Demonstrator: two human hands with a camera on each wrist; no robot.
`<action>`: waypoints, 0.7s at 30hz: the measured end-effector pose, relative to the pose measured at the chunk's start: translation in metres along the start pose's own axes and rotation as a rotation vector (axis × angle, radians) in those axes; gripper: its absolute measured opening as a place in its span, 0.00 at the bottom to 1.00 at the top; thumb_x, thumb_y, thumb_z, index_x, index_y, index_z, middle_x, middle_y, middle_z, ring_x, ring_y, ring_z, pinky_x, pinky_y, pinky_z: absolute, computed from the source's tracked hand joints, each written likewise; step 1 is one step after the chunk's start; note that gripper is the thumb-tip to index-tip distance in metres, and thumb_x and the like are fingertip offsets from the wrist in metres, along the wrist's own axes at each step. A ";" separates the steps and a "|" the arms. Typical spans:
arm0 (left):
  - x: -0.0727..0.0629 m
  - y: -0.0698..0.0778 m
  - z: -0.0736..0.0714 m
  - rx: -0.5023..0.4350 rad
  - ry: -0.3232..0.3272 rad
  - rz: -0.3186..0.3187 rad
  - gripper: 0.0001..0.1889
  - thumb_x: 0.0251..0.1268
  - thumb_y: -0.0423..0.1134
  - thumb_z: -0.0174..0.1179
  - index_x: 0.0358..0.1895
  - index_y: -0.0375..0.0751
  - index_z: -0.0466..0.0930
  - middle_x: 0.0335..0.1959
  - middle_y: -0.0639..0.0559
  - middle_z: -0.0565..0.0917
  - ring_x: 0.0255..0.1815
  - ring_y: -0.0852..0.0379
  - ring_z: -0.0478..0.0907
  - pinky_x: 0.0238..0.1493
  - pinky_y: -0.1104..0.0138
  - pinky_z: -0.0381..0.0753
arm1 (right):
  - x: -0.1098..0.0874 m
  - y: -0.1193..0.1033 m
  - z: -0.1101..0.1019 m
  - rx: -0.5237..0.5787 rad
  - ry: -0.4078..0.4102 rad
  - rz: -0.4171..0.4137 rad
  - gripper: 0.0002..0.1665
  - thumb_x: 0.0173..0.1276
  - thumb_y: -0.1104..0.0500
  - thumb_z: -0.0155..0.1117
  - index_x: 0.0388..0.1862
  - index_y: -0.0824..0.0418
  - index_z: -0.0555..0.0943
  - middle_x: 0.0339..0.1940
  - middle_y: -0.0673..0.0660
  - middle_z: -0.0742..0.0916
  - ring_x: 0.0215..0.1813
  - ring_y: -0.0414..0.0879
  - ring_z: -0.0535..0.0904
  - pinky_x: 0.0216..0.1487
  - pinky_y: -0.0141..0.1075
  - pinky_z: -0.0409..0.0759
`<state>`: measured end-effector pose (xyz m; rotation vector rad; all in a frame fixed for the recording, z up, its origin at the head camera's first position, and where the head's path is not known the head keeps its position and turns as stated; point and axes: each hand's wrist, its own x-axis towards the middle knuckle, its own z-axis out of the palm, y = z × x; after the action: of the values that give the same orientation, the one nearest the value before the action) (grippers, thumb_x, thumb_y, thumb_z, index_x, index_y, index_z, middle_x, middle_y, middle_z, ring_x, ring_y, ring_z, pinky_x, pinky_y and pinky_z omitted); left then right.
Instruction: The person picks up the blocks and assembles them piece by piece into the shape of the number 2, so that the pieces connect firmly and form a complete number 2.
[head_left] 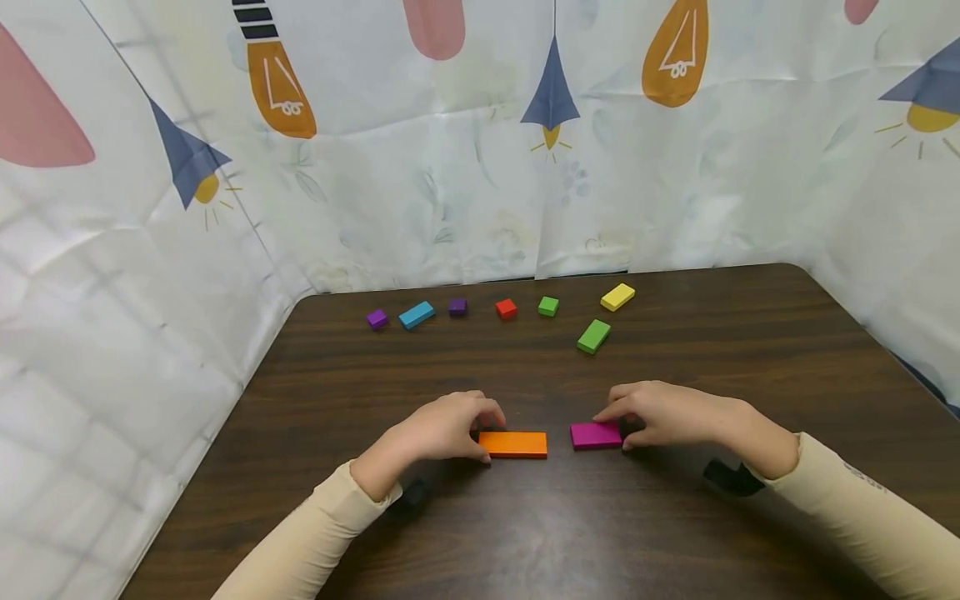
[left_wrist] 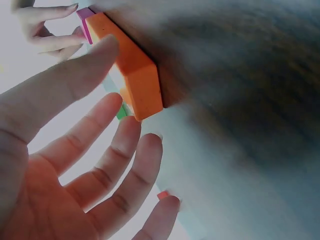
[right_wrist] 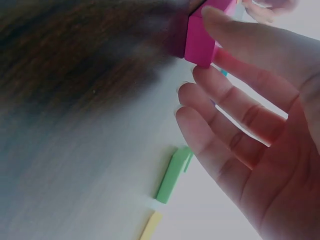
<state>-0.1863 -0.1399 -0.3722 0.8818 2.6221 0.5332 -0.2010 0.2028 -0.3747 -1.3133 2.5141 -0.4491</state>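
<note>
My left hand is at the left end of an orange block lying flat on the table. The thumb is at the near side and the fingers reach round the far side, pinching it lightly; the lower fingers are spread in the left wrist view. To the right, my right hand pinches a magenta block at its right end, with the thumb on the near side and the index finger at the far side. A small gap separates the two blocks, their ends facing each other.
Along the back of the dark wood table lie a purple block, a blue block, a dark purple block, a red block, a small green block and a yellow block. A longer green block sits closer. A patterned curtain hangs behind.
</note>
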 end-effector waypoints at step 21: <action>0.004 0.002 0.002 0.005 -0.002 0.001 0.13 0.57 0.36 0.78 0.42 0.48 0.84 0.36 0.58 0.78 0.36 0.57 0.74 0.40 0.64 0.77 | 0.010 -0.007 0.004 0.010 0.025 -0.035 0.22 0.66 0.62 0.75 0.59 0.59 0.86 0.41 0.45 0.79 0.35 0.35 0.72 0.37 0.30 0.75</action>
<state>-0.1877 -0.1355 -0.3742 0.8853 2.6221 0.5261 -0.1998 0.1908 -0.3767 -1.3585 2.5092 -0.4876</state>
